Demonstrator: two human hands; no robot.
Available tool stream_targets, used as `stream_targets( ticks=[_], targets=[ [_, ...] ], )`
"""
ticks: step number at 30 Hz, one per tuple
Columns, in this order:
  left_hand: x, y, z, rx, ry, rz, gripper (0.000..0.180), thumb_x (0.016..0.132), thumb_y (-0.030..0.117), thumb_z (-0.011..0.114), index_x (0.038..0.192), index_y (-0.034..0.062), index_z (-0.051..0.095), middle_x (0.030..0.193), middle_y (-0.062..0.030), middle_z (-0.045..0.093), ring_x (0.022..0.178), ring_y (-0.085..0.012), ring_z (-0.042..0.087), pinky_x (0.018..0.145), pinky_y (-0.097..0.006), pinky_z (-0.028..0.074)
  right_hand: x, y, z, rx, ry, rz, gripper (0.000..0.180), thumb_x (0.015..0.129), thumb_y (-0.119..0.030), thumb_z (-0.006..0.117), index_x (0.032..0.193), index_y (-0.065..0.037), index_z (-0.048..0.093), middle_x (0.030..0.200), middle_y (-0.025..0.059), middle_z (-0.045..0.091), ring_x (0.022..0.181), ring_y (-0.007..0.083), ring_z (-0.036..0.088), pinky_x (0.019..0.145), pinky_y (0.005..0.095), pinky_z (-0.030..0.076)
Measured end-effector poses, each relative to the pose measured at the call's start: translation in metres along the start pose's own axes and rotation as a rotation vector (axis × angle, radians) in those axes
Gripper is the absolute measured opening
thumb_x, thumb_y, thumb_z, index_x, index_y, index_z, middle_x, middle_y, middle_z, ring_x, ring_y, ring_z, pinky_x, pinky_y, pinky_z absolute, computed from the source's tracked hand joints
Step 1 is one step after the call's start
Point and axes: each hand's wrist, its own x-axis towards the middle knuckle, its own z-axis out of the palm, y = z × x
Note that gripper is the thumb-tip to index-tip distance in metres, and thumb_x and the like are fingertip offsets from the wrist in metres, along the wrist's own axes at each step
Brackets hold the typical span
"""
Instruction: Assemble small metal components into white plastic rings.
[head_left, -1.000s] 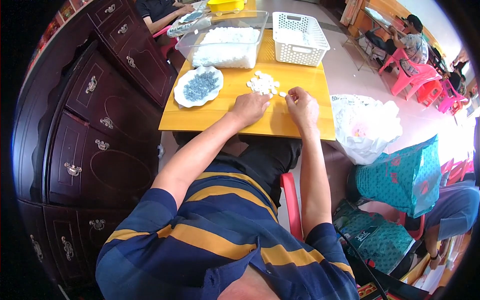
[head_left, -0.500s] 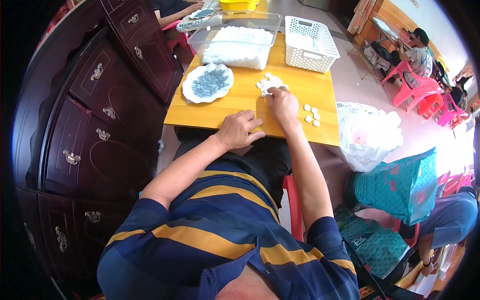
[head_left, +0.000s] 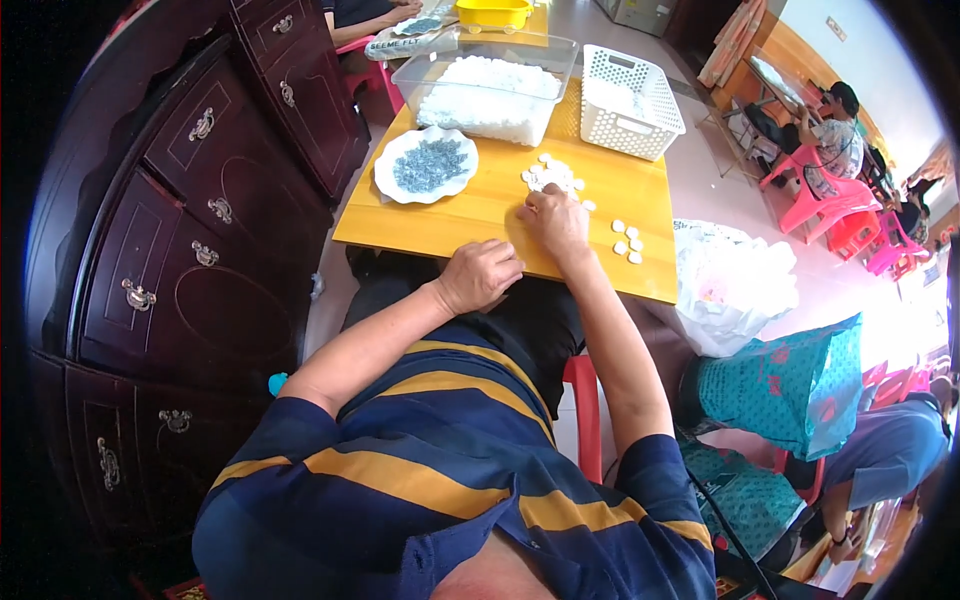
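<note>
My left hand (head_left: 480, 275) rests at the table's front edge, its fingers curled together; whatever they hold, if anything, is hidden. Farther in, my right hand (head_left: 557, 222) reaches down to the near side of a pile of small white round pieces (head_left: 548, 176). Its fingertips are bent in a pinch, and what lies between them cannot be made out. Several more white round pieces (head_left: 627, 240) lie apart, to the right of that hand. A white scalloped plate (head_left: 384, 180) with small grey-blue pieces (head_left: 430, 165) stands to the left of the pile.
A clear plastic tub (head_left: 565, 75) of white pieces and a white perforated basket (head_left: 655, 142) stand at the table's (head_left: 380, 225) far end. White plastic bag (head_left: 740, 275) and teal bags (head_left: 785, 380) sit at right. A dark cabinet (head_left: 230, 260) flanks the left. Other people sit nearby.
My left hand has drawn slightly back, its fingers curling in. My right hand has shifted a little toward me at the pile. The view has tilted slightly.
</note>
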Motion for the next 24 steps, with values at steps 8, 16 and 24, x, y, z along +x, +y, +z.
stream_targets(
  ticks=[8, 16, 24],
  targets=[
    [0.001, 0.003, 0.001, 0.014, 0.042, 0.018, 0.006, 0.08, 0.011, 0.072, 0.081, 0.0081, 0.067, 0.075, -0.0076, 0.057, 0.071, -0.0255, 0.063, 0.064, -0.036, 0.053, -0.008, -0.002, 0.01, 0.026, 0.037, 0.03, 0.025, 0.089, -0.033, 0.065, 0.084, -0.009, 0.071, 0.09, 0.0113, 0.068, 0.081, 0.0309, 0.07, 0.071, 0.0434, 0.057],
    [0.007, 0.003, 0.006, -0.181, 0.101, -0.207, 0.009, 0.09, 0.011, 0.067, 0.085, 0.0031, 0.067, 0.08, -0.0104, 0.063, 0.072, -0.0238, 0.065, 0.066, -0.036, 0.053, -0.036, 0.016, -0.005, 0.883, 0.078, 0.321, 0.014, 0.095, -0.017, 0.065, 0.097, -0.004, 0.072, 0.08, 0.0077, 0.072, 0.067, 0.0176, 0.064, 0.061, 0.0301, 0.05],
    [0.041, -0.006, 0.004, -0.939, 0.11, -0.767, 0.015, 0.099, 0.017, 0.065, 0.097, 0.0023, 0.067, 0.079, 0.0018, 0.063, 0.066, -0.0044, 0.054, 0.059, -0.02, 0.047, -0.07, 0.008, -0.034, 1.553, -0.087, 0.571, 0.016, 0.098, -0.016, 0.065, 0.109, -0.004, 0.066, 0.09, 0.0019, 0.069, 0.071, 0.0065, 0.06, 0.063, 0.0194, 0.048]
  ],
)
